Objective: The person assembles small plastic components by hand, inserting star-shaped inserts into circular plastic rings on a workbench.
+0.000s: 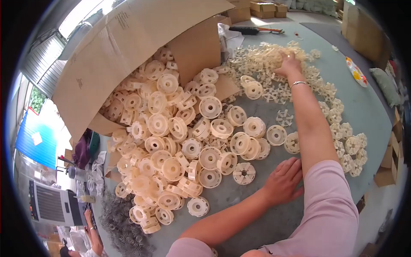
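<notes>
My right hand (290,65) reaches to the far side of the table, onto a heap of small cream plastic spoked pieces (260,55). Its thumb and fingers are apart, and I see nothing held in them. My left hand (282,181) lies on the table beside my right upper arm, fingers stretched out, nothing visible in it. A big pile of round cream plastic wheel-shaped housings (160,124) spreads across the left and middle. One housing with spokes inside (244,173) lies left of my left hand. A loose spoked piece (284,118) lies left of my right forearm.
A large cardboard box (107,51) opens toward the pile. Stacked spoked parts (354,146) line the table's right side. Dark metal springs (122,220) lie at the near left. A black brush (252,30) lies at the back. Another person's arm (93,233) shows at lower left.
</notes>
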A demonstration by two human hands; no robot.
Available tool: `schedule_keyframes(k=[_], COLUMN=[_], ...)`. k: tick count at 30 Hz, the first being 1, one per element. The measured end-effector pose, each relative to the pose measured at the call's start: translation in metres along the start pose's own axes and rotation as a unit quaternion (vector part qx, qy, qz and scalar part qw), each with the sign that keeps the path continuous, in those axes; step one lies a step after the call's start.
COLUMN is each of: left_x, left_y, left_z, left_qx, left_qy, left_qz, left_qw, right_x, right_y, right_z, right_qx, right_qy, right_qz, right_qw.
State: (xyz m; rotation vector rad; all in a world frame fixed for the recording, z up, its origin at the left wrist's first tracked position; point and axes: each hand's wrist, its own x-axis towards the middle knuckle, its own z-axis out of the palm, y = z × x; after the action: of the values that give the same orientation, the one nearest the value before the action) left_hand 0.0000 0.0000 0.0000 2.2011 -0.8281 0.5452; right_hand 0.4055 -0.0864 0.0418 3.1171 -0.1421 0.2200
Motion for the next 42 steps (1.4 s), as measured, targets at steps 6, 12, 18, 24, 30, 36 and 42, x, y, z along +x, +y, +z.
schedule_keyframes(k=[6,12,18,24,30,36,42], left_x=[0.003,0.008,0.005,0.003,0.010,0.011,0.013], left_y=[-0.027,-0.024,-0.025,-0.029,-0.023,-0.026,-0.019], left_z=[-0.012,-0.007,-0.009,-0.007,-0.015,-0.013,-0.011], left_qx=[0.037,0.047,0.049,0.099,0.127,0.085,0.073], left_qy=[-0.001,-0.005,-0.017,-0.010,-0.022,-0.016,-0.021], left_qz=[0.003,0.009,0.006,0.006,-0.050,-0.056,-0.062], left_qw=[0.999,0.999,0.999,0.995,0.990,0.995,0.995], right_x=[-0.021,-0.084,-0.216,-0.292,-0.154,-0.002,0.010], right_y=[-0.019,-0.018,-0.076,-0.108,-0.018,0.169,0.124], right_z=[-0.011,-0.042,-0.116,-0.143,-0.120,-0.022,0.016], right_qx=[0.092,0.309,0.447,0.454,0.538,0.121,0.227], right_qy=[0.097,0.129,0.135,-0.024,0.037,0.049,-0.126], right_qz=[-0.055,-0.154,-0.350,-0.504,-0.360,0.135,-0.076], right_qw=[0.989,0.929,0.812,0.735,0.762,0.982,0.963])
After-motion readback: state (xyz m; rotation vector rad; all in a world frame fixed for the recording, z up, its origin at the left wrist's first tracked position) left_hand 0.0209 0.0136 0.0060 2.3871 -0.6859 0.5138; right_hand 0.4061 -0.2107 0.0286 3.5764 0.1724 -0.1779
